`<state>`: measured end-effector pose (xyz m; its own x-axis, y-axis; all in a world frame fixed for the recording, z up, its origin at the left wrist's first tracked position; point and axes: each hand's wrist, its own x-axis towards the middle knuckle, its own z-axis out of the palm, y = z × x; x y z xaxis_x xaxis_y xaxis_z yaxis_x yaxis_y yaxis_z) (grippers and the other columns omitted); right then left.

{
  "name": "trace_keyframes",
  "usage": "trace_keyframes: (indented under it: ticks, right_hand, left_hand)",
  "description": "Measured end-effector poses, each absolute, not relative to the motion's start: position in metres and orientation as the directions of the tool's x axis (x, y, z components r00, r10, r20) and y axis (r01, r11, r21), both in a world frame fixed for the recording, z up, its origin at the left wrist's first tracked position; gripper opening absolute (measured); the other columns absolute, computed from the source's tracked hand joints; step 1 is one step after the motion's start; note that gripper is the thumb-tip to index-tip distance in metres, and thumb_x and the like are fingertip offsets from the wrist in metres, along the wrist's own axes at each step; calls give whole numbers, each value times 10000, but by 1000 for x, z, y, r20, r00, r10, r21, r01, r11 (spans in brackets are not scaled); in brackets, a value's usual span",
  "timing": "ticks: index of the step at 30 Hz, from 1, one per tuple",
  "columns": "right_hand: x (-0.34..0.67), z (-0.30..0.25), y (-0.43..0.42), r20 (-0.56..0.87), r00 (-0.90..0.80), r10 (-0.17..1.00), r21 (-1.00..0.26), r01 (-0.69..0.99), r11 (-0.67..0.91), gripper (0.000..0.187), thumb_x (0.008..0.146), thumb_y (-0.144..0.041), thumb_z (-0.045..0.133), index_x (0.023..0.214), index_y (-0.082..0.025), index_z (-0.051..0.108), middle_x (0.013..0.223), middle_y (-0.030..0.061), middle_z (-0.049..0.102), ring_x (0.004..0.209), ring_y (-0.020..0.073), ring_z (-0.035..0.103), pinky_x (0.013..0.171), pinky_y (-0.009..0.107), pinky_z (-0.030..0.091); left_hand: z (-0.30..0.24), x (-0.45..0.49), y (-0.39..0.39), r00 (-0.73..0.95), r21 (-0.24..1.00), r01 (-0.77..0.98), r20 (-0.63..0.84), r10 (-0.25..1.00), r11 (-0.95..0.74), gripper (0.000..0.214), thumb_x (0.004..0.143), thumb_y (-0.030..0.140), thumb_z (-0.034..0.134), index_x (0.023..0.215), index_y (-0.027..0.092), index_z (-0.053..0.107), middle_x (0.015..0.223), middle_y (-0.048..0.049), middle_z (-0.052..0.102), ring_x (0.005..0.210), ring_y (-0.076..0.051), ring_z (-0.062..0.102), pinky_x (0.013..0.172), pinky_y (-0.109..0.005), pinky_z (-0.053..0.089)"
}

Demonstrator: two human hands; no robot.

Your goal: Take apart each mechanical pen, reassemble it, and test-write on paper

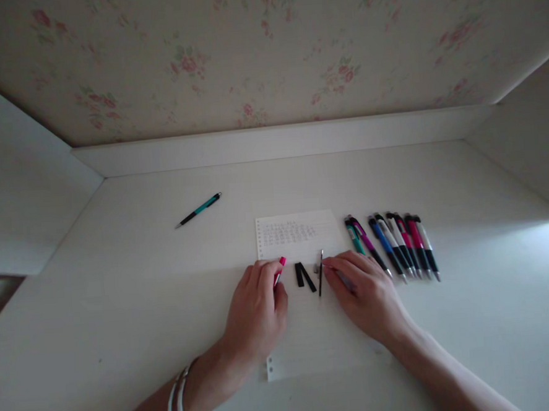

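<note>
Pale floral wallpaper rises behind the white desktop, whose far edge meets a white ledge and whose sides run to the left panel and the right panel, both well apart from the hands. A wide stretch of desktop leaves room for the left hand to move sideways; on the right, the working space narrows at the row of click pens, green, purple, blue, white, red and pink with black grips, near the right fingers. Under the hands lies ruled paper, its punched left edge showing above and below the left wrist, handwriting near its top. The left hand, two silver bangles behind it, is closed around a glossy pink pen barrel, the end poking out past the fingers. The right hand is loosely curled, fingertips at the slim dark refill; whether they grip it I cannot tell. A teal pen lies slanted at the far left. Between the hands, two matte black strips nearly meet at their upper ends, splayed below, and a tiny grey piece sits just beside the refill.
</note>
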<state>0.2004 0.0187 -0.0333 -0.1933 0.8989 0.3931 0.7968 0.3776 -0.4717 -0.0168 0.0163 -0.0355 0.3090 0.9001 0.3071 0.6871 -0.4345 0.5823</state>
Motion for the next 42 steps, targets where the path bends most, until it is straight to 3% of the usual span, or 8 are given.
trace_keyframes:
  ticks: [5, 10, 15, 19, 24, 31, 35, 42]
  right_hand:
    - [212, -25, 22, 494, -74, 866, -463, 821, 334, 126, 953, -215, 602, 942, -188, 724, 882, 61, 735, 795, 215, 687, 725, 362, 497]
    - [226, -16, 22, 437, 49, 898, -589, 771, 244, 124, 946, -232, 605, 929, -184, 719, 867, 47, 715, 695, 161, 672, 599, 270, 523]
    - [220, -16, 15, 314, -143, 939, -490, 822, 289, 198, 973, -270, 550, 1004, -173, 720, 889, 57, 724, 557, 138, 620, 555, 293, 531]
    - [215, -21, 10, 230, -242, 943, -397, 861, 318, 237, 974, -264, 527, 1083, -171, 716, 1011, 107, 720, 772, 219, 706, 675, 347, 579]
    - [221, -24, 10, 198, -272, 942, -418, 845, 332, 268, 996, -220, 485, 932, -209, 745, 968, 82, 712, 722, 191, 692, 636, 308, 564]
    - [221, -24, 12, 191, -346, 919, -338, 856, 392, 235, 1015, -187, 452, 957, -181, 679, 979, 107, 690, 850, 252, 665, 710, 377, 558]
    - [220, -24, 11, 220, -316, 923, -356, 855, 378, 190, 1019, -224, 470, 1028, -159, 649, 1016, 128, 679, 884, 266, 658, 737, 400, 556]
    - [225, -26, 10, 198, -304, 932, -352, 865, 357, 244, 1017, -180, 454, 891, -184, 663, 937, 92, 682, 784, 215, 674, 703, 345, 544]
  left_hand:
    - [-35, -16, 16, 307, 565, 704, 303, 902, -430, 295, 886, 42, 551, 1154, 163, 523, 1075, -108, 624, 998, -263, 582, 882, -446, 530]
    - [-35, -16, 16, 327, 534, 716, 311, 892, -449, 299, 904, 60, 552, 1187, 147, 513, 1112, -120, 619, 1024, -268, 571, 906, -458, 529]
    - [-35, -17, 15, 326, 536, 722, 294, 899, -437, 305, 915, 77, 545, 1202, 171, 505, 1138, -118, 617, 1043, -276, 578, 920, -475, 528]
    - [-35, -16, 15, 327, 547, 717, 283, 902, -432, 315, 914, 45, 528, 1200, 177, 508, 1121, -113, 627, 1037, -275, 584, 920, -472, 526]
    - [-35, -16, 16, 333, 558, 703, 290, 897, -441, 267, 951, 39, 482, 1178, 175, 518, 1079, -103, 637, 995, -256, 585, 896, -450, 524]
    - [-33, -18, 13, 244, 712, 570, 329, 912, -410, 186, 1008, 107, 426, 1136, 198, 526, 1056, -84, 616, 1005, -223, 589, 900, -395, 509]
    - [-30, -16, 7, 176, 871, 397, 239, 955, -291, 207, 1041, 177, 401, 1189, 236, 532, 1101, -83, 607, 1012, -210, 607, 884, -363, 522]
    - [-24, -12, 1, 257, 946, 221, 178, 950, -237, 241, 1060, 249, 399, 1203, 267, 591, 1084, -79, 596, 892, -187, 606, 782, -316, 551]
